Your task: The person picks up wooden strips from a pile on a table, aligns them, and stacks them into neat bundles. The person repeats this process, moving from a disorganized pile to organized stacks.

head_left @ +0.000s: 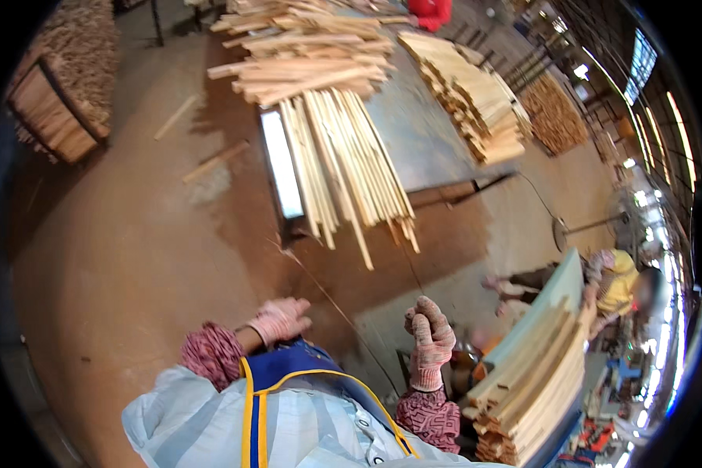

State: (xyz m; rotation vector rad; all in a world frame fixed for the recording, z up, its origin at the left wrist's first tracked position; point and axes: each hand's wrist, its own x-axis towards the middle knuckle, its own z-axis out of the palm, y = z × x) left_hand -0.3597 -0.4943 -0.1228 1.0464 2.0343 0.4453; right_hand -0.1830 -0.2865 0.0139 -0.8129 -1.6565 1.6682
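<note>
Lying beyond both hands (279, 320) (430, 343): wooden strips (355, 160)

We see white glare along the left edge of the table (433, 136), and dark shadow on the floor (132, 242) past its near edge. Light strips (682, 144) burn out at far right, where detail seems smeared. Lens distortion bends our view toward black corners.

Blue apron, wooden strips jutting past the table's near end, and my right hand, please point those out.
Blue apron (287, 362): head view, on its upper front.
Wooden strips (349, 160): head view, mid-length.
Right hand (430, 343): head view, mid-hand, on the glove.
</note>
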